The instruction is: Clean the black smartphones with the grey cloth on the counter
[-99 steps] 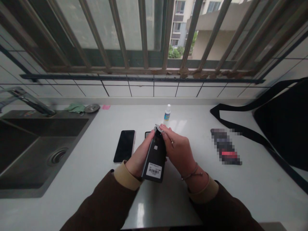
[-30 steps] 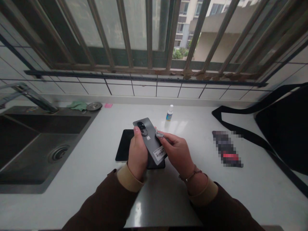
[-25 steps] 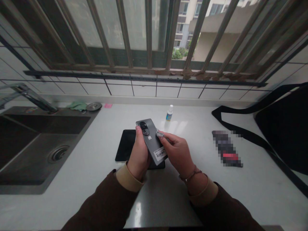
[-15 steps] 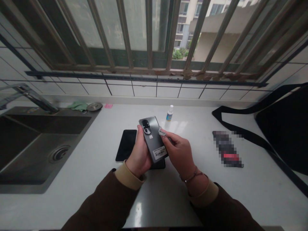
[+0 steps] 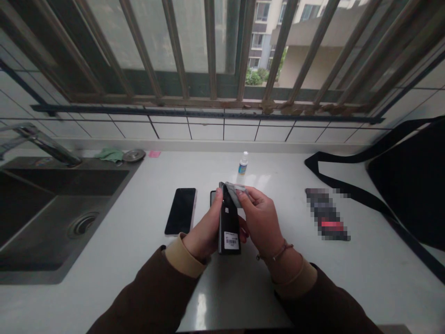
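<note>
My left hand [image 5: 207, 227] is closed around a smartphone [image 5: 229, 225], which stands tilted over the counter with its back towards me and to the right. A white barcode label sticks to the lower part of that back. Between the thumb and fingers of my right hand [image 5: 259, 211] is a grey cloth [image 5: 236, 194], pressed against the phone's upper back and covering the camera area. On the counter to the left lies a second phone [image 5: 181, 211], dark screen up. Behind the held phone, the edge of another dark device [image 5: 213, 198] shows, mostly hidden.
A small white spray bottle [image 5: 243, 163] stands behind my hands. The sink [image 5: 66, 260] and faucet [image 5: 48, 144] are at left, near a green cloth [image 5: 111, 154], a metal strainer [image 5: 134, 155] and a pink slip [image 5: 155, 154]. A pixelated item [image 5: 327, 213] and black bag [image 5: 410, 185] lie right.
The phone has turned from a broad, slanted view of its back to a narrower, more upright one. The grey cloth has moved up over its camera end. More of the left-hand phone on the counter shows.
</note>
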A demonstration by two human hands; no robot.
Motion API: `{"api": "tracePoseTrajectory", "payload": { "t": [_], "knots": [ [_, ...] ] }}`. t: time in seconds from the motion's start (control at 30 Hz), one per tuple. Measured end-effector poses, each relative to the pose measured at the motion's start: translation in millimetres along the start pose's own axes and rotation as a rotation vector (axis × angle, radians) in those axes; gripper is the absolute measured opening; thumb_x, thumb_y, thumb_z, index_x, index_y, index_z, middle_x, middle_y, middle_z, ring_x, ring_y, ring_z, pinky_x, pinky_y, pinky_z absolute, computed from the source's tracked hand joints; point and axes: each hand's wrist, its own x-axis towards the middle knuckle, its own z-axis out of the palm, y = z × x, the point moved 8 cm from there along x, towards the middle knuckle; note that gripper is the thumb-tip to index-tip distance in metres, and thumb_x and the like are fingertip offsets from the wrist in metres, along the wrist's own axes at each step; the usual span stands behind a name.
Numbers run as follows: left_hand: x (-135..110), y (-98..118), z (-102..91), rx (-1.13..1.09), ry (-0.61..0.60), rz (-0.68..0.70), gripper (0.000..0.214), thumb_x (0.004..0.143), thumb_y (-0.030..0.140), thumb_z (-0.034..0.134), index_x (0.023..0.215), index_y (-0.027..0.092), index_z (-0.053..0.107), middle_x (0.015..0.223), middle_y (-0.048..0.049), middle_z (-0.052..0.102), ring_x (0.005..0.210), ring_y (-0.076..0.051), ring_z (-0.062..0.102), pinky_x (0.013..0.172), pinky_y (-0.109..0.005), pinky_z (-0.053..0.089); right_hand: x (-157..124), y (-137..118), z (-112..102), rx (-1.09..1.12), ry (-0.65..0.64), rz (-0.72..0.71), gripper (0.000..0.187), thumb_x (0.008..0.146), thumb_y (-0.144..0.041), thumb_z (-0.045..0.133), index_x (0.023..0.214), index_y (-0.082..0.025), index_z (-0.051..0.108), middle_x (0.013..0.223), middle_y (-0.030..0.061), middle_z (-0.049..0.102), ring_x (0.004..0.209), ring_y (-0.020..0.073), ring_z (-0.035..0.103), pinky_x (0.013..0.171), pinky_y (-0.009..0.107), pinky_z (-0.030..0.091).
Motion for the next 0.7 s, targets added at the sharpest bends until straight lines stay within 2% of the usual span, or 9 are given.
{"api": "tracePoseTrajectory", "payload": {
  "t": [0.1, 0.2, 0.27, 0.3, 0.37, 0.47, 0.53, 0.6, 0.7],
  "knots": [
    [-3.6, -0.7, 3.2, -0.026, -0.031, -0.064, 0.100, 0.094, 0.093, 0.025, 0.115, 0.010, 0.075, 0.083, -0.0171, 0.078, 0.065, -0.024, 0.075, 0.059, -0.031, 0.055, 3.8, -5.9, -12.7, 0.017, 0.094, 0.015, 0.032, 0.100, -0.048, 0.067, 0.112, -0.021, 0.081, 0.098, 0.0055, 0.083, 0.083, 0.0217, 0.074, 0.070, 0.034, 0.059],
    [-10.0, 7.7, 10.6, -0.046, -0.090, -0.045, 0.085, 0.100, 0.085, 0.032, 0.137, 0.016, 0.067, 0.099, -0.0153, 0.080, 0.072, -0.025, 0.078, 0.066, -0.033, 0.059, 7.1, -16.4, -29.4, -0.022, 0.221, -0.055, 0.031, 0.101, -0.046, 0.066, 0.111, -0.021, 0.081, 0.100, 0.0058, 0.082, 0.088, 0.0214, 0.072, 0.079, 0.036, 0.057],
    [-13.5, 8.6, 16.5, -0.024, -0.161, -0.052, 0.083, 0.101, 0.083, 0.036, 0.140, 0.016, 0.066, 0.100, -0.0156, 0.079, 0.073, -0.025, 0.079, 0.071, -0.035, 0.060, 8.4, -19.1, -36.8, -0.024, 0.273, -0.080, 0.031, 0.101, -0.046, 0.065, 0.113, -0.022, 0.081, 0.101, 0.0060, 0.081, 0.089, 0.0216, 0.071, 0.081, 0.037, 0.057],
    [-14.7, 7.1, 18.5, -0.009, -0.194, -0.066, 0.083, 0.101, 0.082, 0.036, 0.137, 0.014, 0.067, 0.099, -0.0164, 0.079, 0.073, -0.024, 0.078, 0.071, -0.035, 0.060, 9.5, -17.8, -36.8, -0.011, 0.259, -0.069, 0.032, 0.101, -0.047, 0.065, 0.114, -0.022, 0.080, 0.100, 0.0058, 0.081, 0.088, 0.0217, 0.071, 0.080, 0.037, 0.058],
    [-15.5, 2.4, 19.4, 0.023, -0.229, -0.097, 0.084, 0.101, 0.083, 0.038, 0.125, 0.010, 0.073, 0.096, -0.0182, 0.078, 0.070, -0.023, 0.077, 0.069, -0.032, 0.059, 12.1, -13.8, -27.6, 0.003, 0.136, -0.036, 0.033, 0.100, -0.049, 0.067, 0.116, -0.023, 0.080, 0.099, 0.0057, 0.081, 0.085, 0.0220, 0.071, 0.074, 0.035, 0.058],
    [-14.3, 1.8, 15.1, 0.040, -0.199, -0.085, 0.086, 0.100, 0.084, 0.037, 0.106, 0.007, 0.077, 0.092, -0.0195, 0.078, 0.068, -0.022, 0.076, 0.064, -0.029, 0.057, 12.2, -9.8, -10.3, -0.014, -0.064, -0.011, 0.034, 0.099, -0.050, 0.069, 0.117, -0.025, 0.082, 0.101, 0.0057, 0.081, 0.082, 0.0208, 0.070, 0.066, 0.031, 0.056],
    [-14.1, 6.7, 13.2, 0.012, -0.168, -0.052, 0.088, 0.100, 0.084, 0.035, 0.107, 0.007, 0.077, 0.092, -0.0192, 0.078, 0.070, -0.022, 0.077, 0.067, -0.029, 0.059, 11.7, -7.2, -8.8, 0.020, -0.070, 0.022, 0.036, 0.099, -0.052, 0.068, 0.118, -0.025, 0.082, 0.095, 0.0047, 0.079, 0.072, 0.0177, 0.066, 0.058, 0.028, 0.053],
    [-14.7, 14.6, 13.7, -0.039, -0.150, -0.008, 0.089, 0.101, 0.084, 0.033, 0.116, 0.008, 0.077, 0.092, -0.0180, 0.078, 0.073, -0.024, 0.078, 0.071, -0.032, 0.061, 11.6, -4.6, -11.1, 0.083, -0.023, 0.059, 0.037, 0.099, -0.053, 0.068, 0.118, -0.024, 0.080, 0.085, 0.0025, 0.075, 0.059, 0.0143, 0.060, 0.048, 0.026, 0.048],
    [-14.5, 29.1, 11.6, -0.104, -0.082, 0.100, 0.090, 0.102, 0.083, 0.030, 0.119, 0.008, 0.078, 0.093, -0.0172, 0.079, 0.077, -0.025, 0.078, 0.074, -0.034, 0.062, 11.0, 0.9, -6.4, 0.175, -0.025, 0.092, 0.033, 0.100, -0.052, 0.067, 0.110, -0.023, 0.079, 0.072, -0.0011, 0.069, 0.049, 0.0115, 0.051, 0.042, 0.025, 0.043]
  ]
}}
